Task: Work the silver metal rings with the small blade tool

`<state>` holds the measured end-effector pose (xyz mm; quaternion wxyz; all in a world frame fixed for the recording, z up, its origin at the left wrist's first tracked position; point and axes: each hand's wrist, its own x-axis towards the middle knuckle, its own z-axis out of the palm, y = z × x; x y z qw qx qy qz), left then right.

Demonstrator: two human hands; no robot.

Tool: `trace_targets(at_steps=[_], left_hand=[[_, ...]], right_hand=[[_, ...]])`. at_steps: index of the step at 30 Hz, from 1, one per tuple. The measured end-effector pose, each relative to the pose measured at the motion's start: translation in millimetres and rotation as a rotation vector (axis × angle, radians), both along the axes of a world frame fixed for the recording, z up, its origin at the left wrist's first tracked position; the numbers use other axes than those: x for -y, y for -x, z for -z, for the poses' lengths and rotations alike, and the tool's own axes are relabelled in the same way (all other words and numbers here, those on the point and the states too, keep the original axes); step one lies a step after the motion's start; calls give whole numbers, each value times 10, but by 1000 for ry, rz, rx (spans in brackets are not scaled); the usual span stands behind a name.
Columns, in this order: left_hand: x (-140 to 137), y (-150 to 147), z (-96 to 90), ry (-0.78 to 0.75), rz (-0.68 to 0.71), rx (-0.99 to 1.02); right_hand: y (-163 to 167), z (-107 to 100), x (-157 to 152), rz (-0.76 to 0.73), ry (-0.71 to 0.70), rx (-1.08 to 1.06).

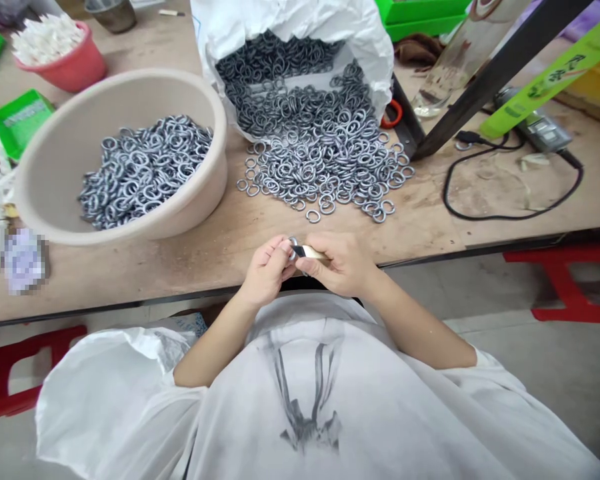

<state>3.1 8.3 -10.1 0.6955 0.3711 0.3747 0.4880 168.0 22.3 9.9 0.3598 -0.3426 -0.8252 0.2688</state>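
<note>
My left hand (266, 270) is pinched on a small grey ring (293, 256) just above the table's front edge. Closed around the pale handle of a small knife-like tool (311, 252) is my right hand (349, 263); the tool's dark end meets the ring. My fingers partly cover both. Beyond my hands, a pile of grey rings (325, 167) spills from a white sack (290, 17) lying on its side. One loose ring (313, 216) lies at the near side of that pile. To the left, more rings (145, 177) fill part of a large beige basin (213, 160).
A red bowl of white pieces (83, 67) and a green tray (23, 123) stand far left. Right of the sack are orange-handled scissors (393, 115), a dark metal bar (480, 87) and a black cable (450, 200). An open white bag (105, 393) hangs below the table edge.
</note>
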Motion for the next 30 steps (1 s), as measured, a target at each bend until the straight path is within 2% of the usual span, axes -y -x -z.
trace_targets(at_steps=[8, 12, 15, 18, 21, 26, 30], left_hand=[[-1, 80, 43, -51, 70, -20], [-13, 109, 31, 17, 95, -6], [20, 107, 18, 39, 87, 21], [74, 109, -4, -41, 158, 4], [93, 121, -15, -99, 182, -6], [62, 136, 50, -117, 115, -26], [83, 125, 95, -144, 167, -43]], right_hand=[[-25, 63, 6, 34, -66, 176], [43, 109, 22, 128, -113, 273], [83, 167, -24, 188, -98, 341], [52, 229, -134, 253, 10, 352], [-8, 211, -194, 273, 141, 178], [89, 24, -62, -6, 397, -301], [232, 3, -45, -90, 689, -521]])
